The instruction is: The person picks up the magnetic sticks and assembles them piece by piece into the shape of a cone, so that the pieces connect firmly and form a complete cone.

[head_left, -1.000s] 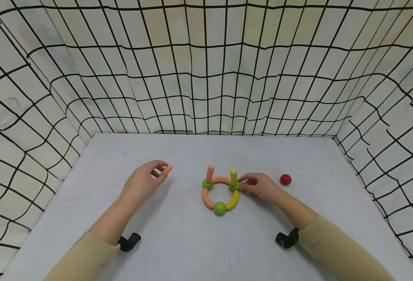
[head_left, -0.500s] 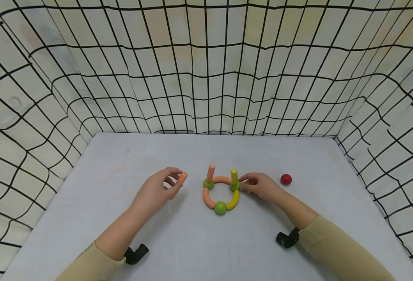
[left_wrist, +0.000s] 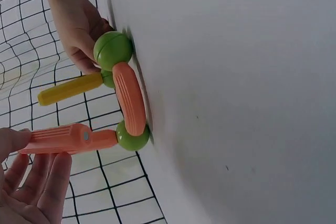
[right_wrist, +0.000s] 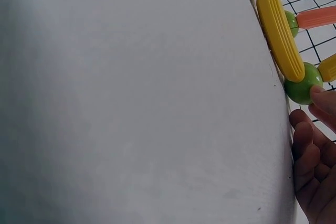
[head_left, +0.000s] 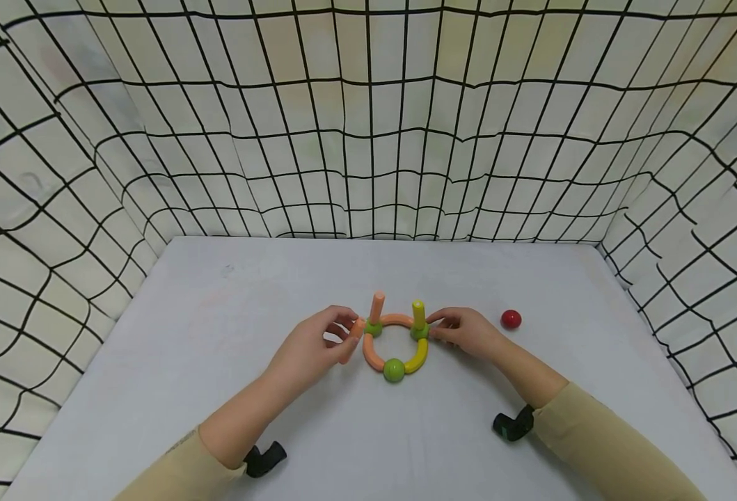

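On the table lies a ring of curved orange rods (head_left: 371, 353) and one curved yellow rod (head_left: 417, 358), joined by green balls (head_left: 394, 370). An upright orange rod (head_left: 377, 306) and an upright yellow rod (head_left: 418, 314) stand on the two rear balls. My left hand (head_left: 312, 351) pinches a loose ridged orange rod (left_wrist: 58, 139) beside the ring's left ball; its end shows a small metal dot. Whether it touches the upright rod, I cannot tell. With thumb and forefinger, my right hand (head_left: 468, 332) holds the right green ball (right_wrist: 304, 85), under the yellow upright.
A red ball (head_left: 511, 319) sits on the white table (head_left: 355, 445) to the right of my right hand. Black netting (head_left: 368, 153) over pale walls encloses the back and sides. Black angled pieces (head_left: 265, 459) show at both wrists.
My left hand has moved right with the orange rod, from well left of the ring to beside its left ball. My right hand and the ring stay in place.
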The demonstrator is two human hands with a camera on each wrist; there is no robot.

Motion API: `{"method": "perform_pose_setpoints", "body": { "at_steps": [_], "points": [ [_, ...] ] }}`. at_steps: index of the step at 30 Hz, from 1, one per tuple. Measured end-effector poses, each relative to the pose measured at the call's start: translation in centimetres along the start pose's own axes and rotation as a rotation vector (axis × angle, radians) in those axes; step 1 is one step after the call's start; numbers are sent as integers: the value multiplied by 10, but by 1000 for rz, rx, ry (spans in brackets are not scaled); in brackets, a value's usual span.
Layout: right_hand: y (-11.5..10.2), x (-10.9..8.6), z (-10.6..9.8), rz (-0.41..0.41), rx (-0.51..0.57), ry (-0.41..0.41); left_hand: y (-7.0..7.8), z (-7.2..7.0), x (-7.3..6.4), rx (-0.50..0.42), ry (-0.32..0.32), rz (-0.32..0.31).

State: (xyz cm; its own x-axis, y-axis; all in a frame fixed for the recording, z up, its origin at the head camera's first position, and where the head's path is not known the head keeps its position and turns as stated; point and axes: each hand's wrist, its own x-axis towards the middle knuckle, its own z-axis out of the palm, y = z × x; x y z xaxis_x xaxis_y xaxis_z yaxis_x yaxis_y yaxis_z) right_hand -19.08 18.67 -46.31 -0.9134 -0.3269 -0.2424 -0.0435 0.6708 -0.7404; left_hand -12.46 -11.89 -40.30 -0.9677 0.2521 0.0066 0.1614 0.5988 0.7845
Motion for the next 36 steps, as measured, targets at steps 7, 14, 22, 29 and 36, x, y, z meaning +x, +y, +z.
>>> {"method": "perform_pose_setpoints", "body": {
  "at_steps": [7,14,22,29,36],
  "points": [
    [1,0,0,2,-3,0,8,17,6,-103,-38,45],
    [3,3,1,4,6,-8,13,29,10,-183,-85,61],
    [5,3,-1,2,21,-11,16,38,15,-207,-138,51],
    [4,2,-1,-2,29,-14,14,45,19,-227,-178,34],
    [4,2,-1,-16,27,-11,14,48,19,-229,-168,47]
  ]
}}
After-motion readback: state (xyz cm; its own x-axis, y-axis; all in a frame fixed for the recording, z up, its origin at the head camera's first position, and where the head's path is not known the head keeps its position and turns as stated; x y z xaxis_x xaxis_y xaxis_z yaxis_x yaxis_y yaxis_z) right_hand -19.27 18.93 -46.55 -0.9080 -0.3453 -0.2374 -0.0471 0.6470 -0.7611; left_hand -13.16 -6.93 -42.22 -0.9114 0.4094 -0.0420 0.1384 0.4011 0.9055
